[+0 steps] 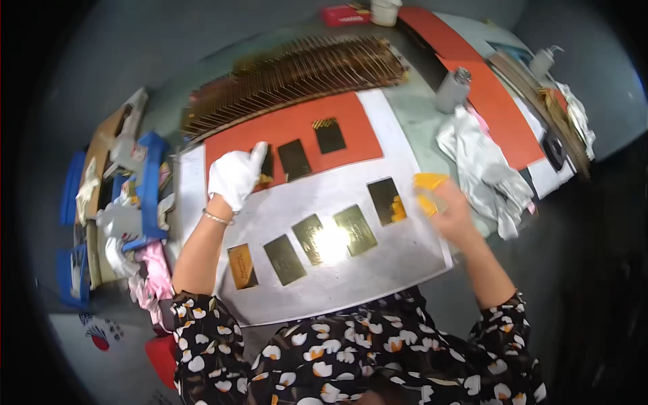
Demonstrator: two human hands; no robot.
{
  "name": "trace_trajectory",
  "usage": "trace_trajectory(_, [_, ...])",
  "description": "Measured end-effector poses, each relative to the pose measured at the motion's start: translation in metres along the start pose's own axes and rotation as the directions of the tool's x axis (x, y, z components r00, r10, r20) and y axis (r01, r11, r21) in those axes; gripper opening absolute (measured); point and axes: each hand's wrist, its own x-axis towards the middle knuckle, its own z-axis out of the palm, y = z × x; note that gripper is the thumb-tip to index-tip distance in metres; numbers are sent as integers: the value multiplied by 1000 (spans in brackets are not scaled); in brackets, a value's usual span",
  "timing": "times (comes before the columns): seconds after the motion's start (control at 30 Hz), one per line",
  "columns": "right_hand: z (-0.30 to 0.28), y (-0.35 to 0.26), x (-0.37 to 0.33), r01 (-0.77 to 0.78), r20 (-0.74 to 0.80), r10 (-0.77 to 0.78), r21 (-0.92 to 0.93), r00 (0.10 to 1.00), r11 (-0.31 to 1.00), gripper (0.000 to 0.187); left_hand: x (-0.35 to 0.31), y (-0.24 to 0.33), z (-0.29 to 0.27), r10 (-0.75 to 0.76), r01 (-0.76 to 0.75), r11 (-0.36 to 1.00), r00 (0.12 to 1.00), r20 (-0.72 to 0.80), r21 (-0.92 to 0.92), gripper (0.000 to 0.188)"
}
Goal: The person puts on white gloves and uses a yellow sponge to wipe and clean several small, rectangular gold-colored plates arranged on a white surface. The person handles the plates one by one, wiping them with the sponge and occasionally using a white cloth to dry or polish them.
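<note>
My left hand (234, 178), in a white glove, is over the left part of an orange-red sheet. Its thumb stands apart from the other fingers, which are partly hidden, and overlaps a dark rectangular plate (268, 166). My bare right hand (453, 210) pinches a thin yellow piece (429, 181), blurred, above the work surface's right edge. Just left of it lies a dark plate (383, 197) with a yellow patch on its corner. More plates lie nearer me: a gold-brown one (241, 266), a dark one (284, 260), and two shiny ones (310, 237) (355, 230).
Two more dark plates (293, 160) (329, 137) rest on the orange-red sheet (361, 128). Behind stands a long slotted rack (290, 77). White cloth (482, 169) and a grey bottle (453, 89) are at right. Blue bins (154, 189) and pink cloth (156, 270) are at left.
</note>
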Motion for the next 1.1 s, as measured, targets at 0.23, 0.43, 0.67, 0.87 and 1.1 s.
trace_trajectory(0.23, [15,115,158,-476,-147,624,521,767,708,41,-11,-193,98,-846,265,91,530,66,-960,39])
trace_trajectory(0.43, [41,194,226,-452,-35,816,818,578,355,34,25,-224,128,-793,164,-18,598,114,-986,50])
trace_trajectory(0.67, [42,198,218,-421,-95,743,774,662,474,29,27,-225,121,-513,346,692,853,-94,-633,34])
trace_trajectory(0.87, [44,169,201,-404,-85,727,785,681,470,30,3,-252,130,-534,430,789,834,-142,-440,32])
trace_trajectory(1.1, [29,168,175,-395,-66,765,826,640,402,32,-14,-189,86,-721,183,-118,660,211,-976,39])
